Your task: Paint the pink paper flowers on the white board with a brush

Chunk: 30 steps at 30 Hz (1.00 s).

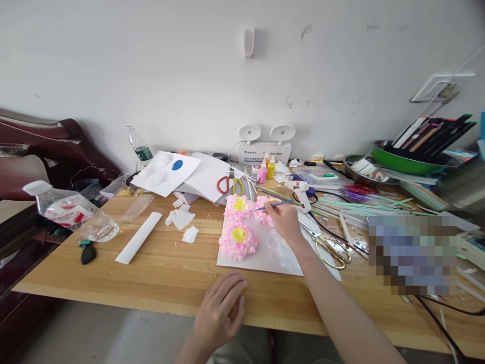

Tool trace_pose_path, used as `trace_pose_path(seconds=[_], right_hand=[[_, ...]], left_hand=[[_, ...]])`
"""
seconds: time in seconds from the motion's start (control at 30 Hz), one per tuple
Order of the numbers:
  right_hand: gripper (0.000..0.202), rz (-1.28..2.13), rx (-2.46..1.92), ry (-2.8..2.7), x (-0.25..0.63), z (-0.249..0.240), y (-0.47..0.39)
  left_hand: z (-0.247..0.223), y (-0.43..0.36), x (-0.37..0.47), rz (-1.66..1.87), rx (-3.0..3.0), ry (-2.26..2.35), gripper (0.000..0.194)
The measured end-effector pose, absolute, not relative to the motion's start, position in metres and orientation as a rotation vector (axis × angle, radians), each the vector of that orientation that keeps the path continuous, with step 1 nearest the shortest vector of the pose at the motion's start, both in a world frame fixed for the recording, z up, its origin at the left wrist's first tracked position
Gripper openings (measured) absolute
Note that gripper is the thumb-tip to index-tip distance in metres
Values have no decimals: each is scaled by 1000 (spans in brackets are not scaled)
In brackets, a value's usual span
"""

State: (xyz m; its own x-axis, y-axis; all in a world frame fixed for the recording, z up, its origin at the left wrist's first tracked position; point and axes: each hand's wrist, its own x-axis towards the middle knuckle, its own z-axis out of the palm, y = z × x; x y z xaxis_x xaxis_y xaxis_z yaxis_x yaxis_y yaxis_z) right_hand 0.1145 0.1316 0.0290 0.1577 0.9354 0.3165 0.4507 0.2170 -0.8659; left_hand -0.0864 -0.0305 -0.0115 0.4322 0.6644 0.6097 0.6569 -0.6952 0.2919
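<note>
Pinched in my right hand (282, 220) is a thin blue brush (278, 204), its tip by the pink fluffy flower (264, 212) at the back of a white sheet (280, 255). That flower is partly hidden by my hand. To its left, two more pink flowers with yellow centres (239, 204) (238, 240) lie on the sheet, one behind the other. My left hand (223, 306) rests at the table's front edge, below the sheet, fingers curled; whether anything is inside them is hidden.
Gold-handled scissors (331, 250) lie right of the sheet, near a white glue gun (300, 192). Behind stand pink (262, 172) and yellow paint bottles (271, 168). Left are a white roll (139, 237), paper scraps (181, 217) and a large plastic bottle (71, 212).
</note>
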Motion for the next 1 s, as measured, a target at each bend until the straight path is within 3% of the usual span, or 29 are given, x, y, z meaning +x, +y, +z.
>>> trace_pose_path(seconds=[0.17, 0.47, 0.77, 1.0], right_hand=[[28, 818, -1286, -1218, 121, 35, 109], [27, 841, -1247, -1145, 136, 43, 80], [25, 804, -1216, -1130, 137, 42, 70], [25, 764, -1208, -1089, 138, 31, 63]], left_hand=[[-2, -30, -86, 871, 2847, 966, 44], [7, -24, -89, 156, 3074, 600, 55], [4, -24, -89, 211, 3400, 508, 50], [16, -20, -85, 433, 3613, 101, 42]])
